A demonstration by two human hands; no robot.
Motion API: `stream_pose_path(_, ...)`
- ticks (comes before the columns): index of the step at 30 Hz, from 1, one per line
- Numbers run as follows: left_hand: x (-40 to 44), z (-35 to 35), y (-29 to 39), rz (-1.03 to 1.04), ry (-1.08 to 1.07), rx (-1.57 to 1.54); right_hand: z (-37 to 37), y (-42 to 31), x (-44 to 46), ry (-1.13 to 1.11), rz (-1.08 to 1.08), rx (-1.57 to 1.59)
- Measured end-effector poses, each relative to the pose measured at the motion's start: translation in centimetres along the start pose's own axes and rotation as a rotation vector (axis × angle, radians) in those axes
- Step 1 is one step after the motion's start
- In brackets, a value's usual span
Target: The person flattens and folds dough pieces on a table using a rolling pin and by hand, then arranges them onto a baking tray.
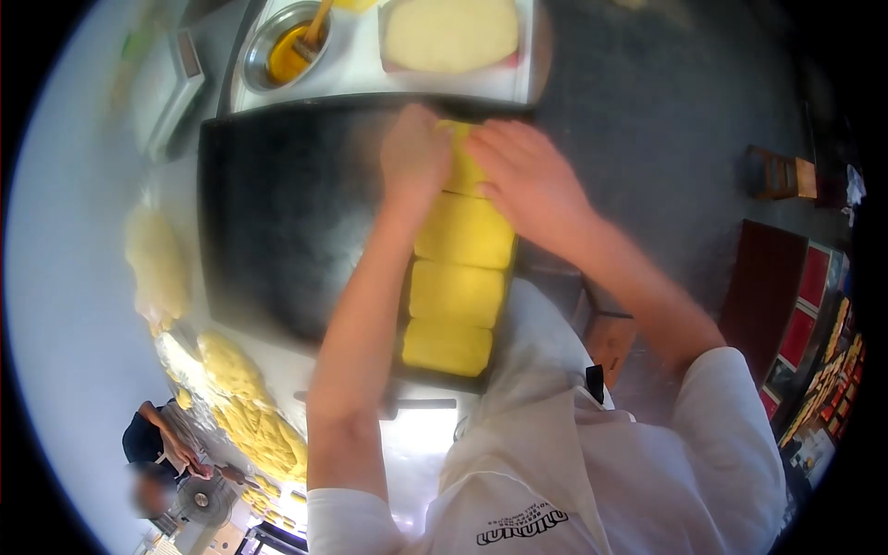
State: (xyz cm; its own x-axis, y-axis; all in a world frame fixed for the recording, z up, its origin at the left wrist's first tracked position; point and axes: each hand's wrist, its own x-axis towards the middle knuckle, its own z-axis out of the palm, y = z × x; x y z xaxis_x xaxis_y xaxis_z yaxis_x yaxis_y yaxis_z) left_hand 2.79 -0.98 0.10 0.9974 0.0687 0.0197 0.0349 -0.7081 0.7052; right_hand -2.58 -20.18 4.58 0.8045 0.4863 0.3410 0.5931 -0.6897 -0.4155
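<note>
A black baking tray [268,222] lies in front of me. Along its right side runs a column of yellow rectangular dough pieces [450,347], set edge to edge. The farthest dough piece [460,159] is between my two hands. My left hand [413,157], somewhat blurred, has its fingers curled closed at that piece's left edge. On the opposite edge, my right hand [523,166] grips with fingers over the top and thumb nearer me. Parts of the piece are hidden under both hands.
Beyond the tray stand a metal bowl [264,63] of yellow liquid with a wooden-handled brush [310,42] and a pale dough slab [450,35]. Yellow dough [242,388] lies on the floured table at left. Another person [162,444] works at lower left, near a fan [202,499].
</note>
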Motion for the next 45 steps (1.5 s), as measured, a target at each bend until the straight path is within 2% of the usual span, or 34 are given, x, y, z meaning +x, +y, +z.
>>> stream_pose_path(5, -0.2, -0.5, -1.0, -0.006, 0.027, -0.047, 2.1, 0.4, -0.2, -0.177, -0.002, -0.097)
stream_pose_path(9, -0.3, -1.0, 0.1, -0.014, 0.041, 0.029, 2.0, 0.2, -0.1, -0.213, 0.006, -0.112)
stream_pose_path(12, -0.9, -0.4, -1.0, 0.155, 0.146, 0.120, 1.6, 0.0, 0.0, -0.228, 0.000, -0.114)
stream_pose_path(17, -1.0, -0.7, -1.9, 0.076, 0.104, 0.000, 0.8, 0.0, -0.2, -0.279, -0.046, -0.107)
stream_pose_path(20, -1.1, -1.3, -1.0, 0.076, 0.093, 0.031, -0.5, 1.6, -0.2, -0.012, 0.013, 0.097)
stream_pose_path(24, -2.4, -1.1, -0.9, 0.039, 0.081, 0.076, -2.1, 2.6, -0.9, 0.353, 0.396, 0.352)
stream_pose_path(27, -2.5, -1.0, 0.3, -0.063, 0.007, 0.146, -0.7, 4.9, -3.5, 0.391, 0.634, 0.726)
stream_pose_path(30, -1.3, -0.7, -0.2, -0.169, -0.229, 0.071, 1.5, 6.3, -6.5, 0.400, 0.811, 0.859)
stream_pose_path(31, -1.3, -0.5, -0.3, -0.043, -0.162, 0.126, 2.2, 6.7, -7.4, 0.402, 0.871, 0.909)
stream_pose_path(33, -1.6, -0.5, -0.1, 0.202, -0.027, 0.236, 3.3, 6.8, -9.0, 0.407, 0.964, 0.925)
stream_pose_path(36, -3.1, -1.1, 2.3, -0.032, -0.097, -0.125, 5.0, 7.4, -11.0, 0.385, 1.038, 0.979)
stream_pose_path(42, -3.4, -4.2, 6.6, 0.011, -0.103, -0.234, 8.2, 7.8, -14.2, 0.312, 1.152, 1.066)
stream_pose_path(45, -2.9, -4.6, 7.4, 0.060, -0.194, -0.310, 9.4, 8.0, -15.7, 0.282, 1.199, 1.065)
